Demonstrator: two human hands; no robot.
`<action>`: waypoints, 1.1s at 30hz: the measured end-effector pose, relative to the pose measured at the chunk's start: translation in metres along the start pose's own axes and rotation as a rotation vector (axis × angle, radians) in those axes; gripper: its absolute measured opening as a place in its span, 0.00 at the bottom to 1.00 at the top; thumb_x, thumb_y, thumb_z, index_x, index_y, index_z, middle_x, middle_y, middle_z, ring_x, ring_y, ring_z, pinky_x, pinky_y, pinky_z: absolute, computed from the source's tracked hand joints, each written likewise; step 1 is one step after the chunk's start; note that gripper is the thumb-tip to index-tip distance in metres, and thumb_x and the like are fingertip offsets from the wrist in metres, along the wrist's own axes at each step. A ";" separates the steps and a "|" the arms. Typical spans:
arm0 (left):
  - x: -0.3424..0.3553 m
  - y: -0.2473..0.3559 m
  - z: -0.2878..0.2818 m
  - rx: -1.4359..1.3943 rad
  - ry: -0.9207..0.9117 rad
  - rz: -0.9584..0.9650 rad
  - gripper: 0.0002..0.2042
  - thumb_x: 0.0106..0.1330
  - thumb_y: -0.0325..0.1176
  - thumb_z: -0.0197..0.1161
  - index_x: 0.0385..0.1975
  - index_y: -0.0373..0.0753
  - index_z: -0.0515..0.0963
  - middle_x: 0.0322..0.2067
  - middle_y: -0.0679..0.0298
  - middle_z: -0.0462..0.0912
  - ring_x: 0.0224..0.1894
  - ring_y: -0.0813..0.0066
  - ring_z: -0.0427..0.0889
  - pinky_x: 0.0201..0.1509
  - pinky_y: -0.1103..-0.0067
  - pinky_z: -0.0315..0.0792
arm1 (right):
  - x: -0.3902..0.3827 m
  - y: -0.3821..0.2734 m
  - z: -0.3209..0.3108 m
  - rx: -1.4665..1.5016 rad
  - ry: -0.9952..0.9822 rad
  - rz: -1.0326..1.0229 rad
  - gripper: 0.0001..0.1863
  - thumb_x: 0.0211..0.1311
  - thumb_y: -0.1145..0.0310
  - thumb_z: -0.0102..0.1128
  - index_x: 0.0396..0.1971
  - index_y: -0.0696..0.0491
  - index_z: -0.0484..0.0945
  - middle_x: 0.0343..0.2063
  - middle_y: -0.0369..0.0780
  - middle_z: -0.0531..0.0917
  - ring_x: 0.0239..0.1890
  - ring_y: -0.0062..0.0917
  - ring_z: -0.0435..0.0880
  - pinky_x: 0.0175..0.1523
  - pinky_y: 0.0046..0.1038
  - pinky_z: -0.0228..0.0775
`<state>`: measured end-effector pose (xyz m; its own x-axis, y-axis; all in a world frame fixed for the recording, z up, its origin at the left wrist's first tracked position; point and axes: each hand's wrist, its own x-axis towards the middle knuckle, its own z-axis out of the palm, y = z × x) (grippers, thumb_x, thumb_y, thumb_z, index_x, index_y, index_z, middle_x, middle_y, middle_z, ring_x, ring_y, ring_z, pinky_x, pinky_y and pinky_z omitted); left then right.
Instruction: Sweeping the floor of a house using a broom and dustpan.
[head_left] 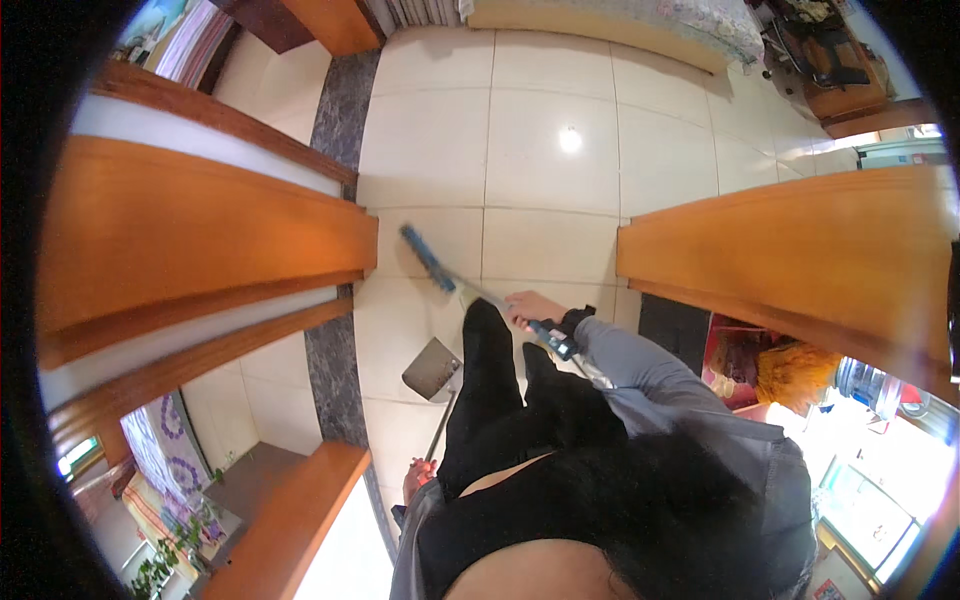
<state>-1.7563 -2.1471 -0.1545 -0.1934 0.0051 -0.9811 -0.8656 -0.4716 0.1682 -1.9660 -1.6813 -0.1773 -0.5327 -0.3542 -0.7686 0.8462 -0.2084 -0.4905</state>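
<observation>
The right hand (527, 306) grips a blue-headed broom (428, 260) near the left wooden doorframe (200, 225). The left hand (416, 478) grips a grey metal long-handled dustpan (432, 368); open cream floor tiles (550, 150) lie ahead.

Pale tiled floor (520, 150), wooden door frames (200, 230) either side, patterned bed (650, 20) beyond.

The person is wearing a grey long-sleeved shirt (690, 400), its sleeves reaching down to the wrists of both hands. A dark band or watch (578, 318) is sitting at the right wrist, just above the cuff. Black trousers (500, 400) are covering the legs. Dark hair (640, 500) is filling the lower part of the view.
</observation>
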 end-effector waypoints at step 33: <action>0.017 0.267 0.346 0.221 0.023 0.147 0.07 0.55 0.26 0.53 0.32 0.41 0.65 0.27 0.68 0.70 0.32 0.76 0.74 0.24 0.87 0.63 | 0.106 -0.246 -0.207 0.345 -0.084 0.023 0.07 0.55 0.75 0.45 0.35 0.57 0.64 0.13 0.32 0.65 0.09 0.11 0.59 0.11 0.14 0.51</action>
<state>-2.1509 -1.9680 -0.0936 -0.3163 -0.0710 -0.9460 -0.9091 -0.2621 0.3237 -2.2335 -1.4789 -0.2225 -0.5230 -0.4330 -0.7342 0.8201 -0.4903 -0.2950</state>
